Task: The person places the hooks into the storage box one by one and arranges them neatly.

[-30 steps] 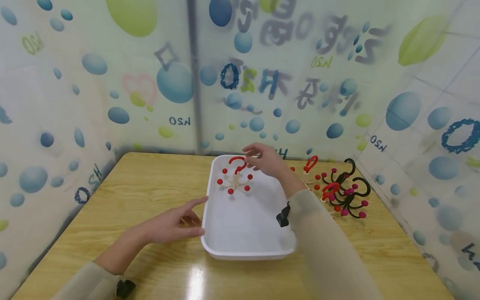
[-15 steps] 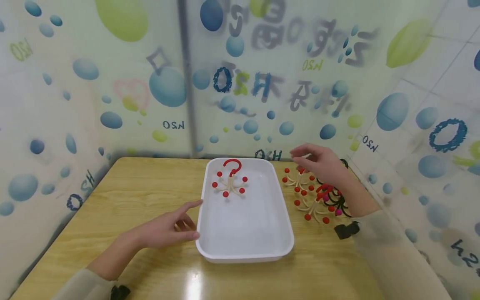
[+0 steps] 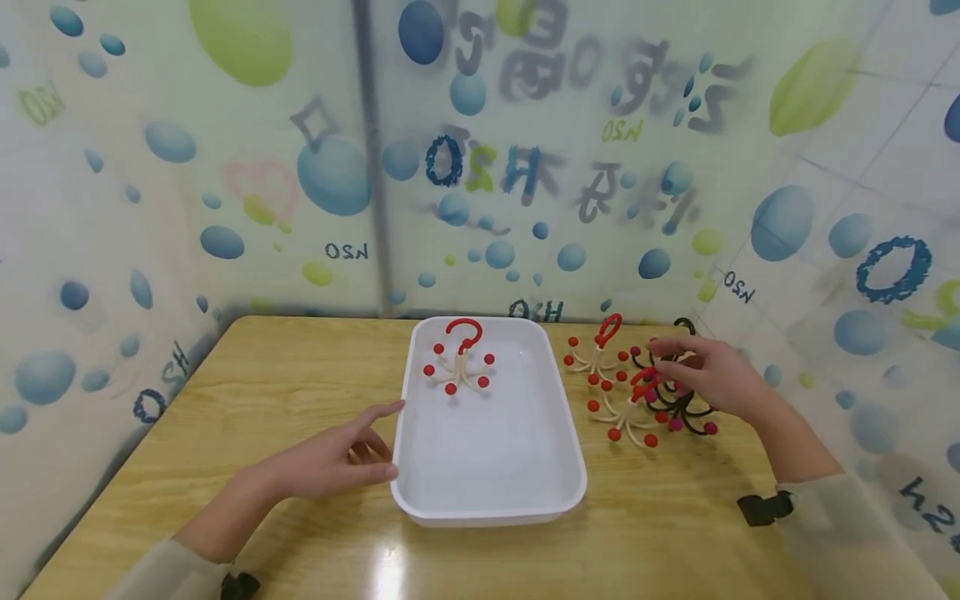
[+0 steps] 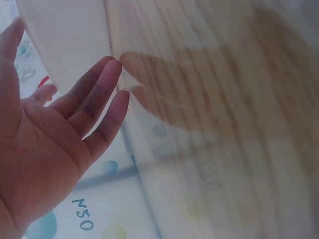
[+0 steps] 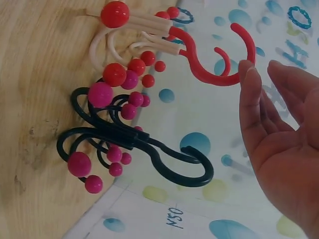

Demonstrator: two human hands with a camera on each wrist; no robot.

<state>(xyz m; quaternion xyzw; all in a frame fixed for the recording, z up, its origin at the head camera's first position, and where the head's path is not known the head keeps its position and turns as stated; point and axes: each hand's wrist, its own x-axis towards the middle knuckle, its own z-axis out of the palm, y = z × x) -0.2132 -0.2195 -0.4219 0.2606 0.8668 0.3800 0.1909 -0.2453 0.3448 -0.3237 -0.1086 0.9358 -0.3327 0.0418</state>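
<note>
In the head view, my left hand (image 3: 337, 458) lies at the left rim of a white plastic tray (image 3: 495, 475), fingers spread and relaxed. Inside the tray's far left stands a cream multi-claw hanger (image 3: 461, 375) with a red hook and red ball tips. My right hand (image 3: 712, 379), fingers loosely bent and thumb apart, hovers by the red hook of the nearer cream hanger (image 3: 628, 417) on the table. The right wrist view has a fingertip overlapping that red hook (image 5: 212, 74). Just below it are two black hangers (image 5: 119, 137) with magenta balls.
Another cream hanger (image 3: 595, 360) with a red hook stands behind, right of the tray. The hangers crowd together on the wooden table (image 3: 315, 367). A wall (image 3: 315, 217) printed with blue and green drops rises at the table's far edge.
My right hand has gone from above the tray's far end rightward, then lower, to the hangers on the table. The left hand stays at the tray's rim; the head view has shifted slightly.
</note>
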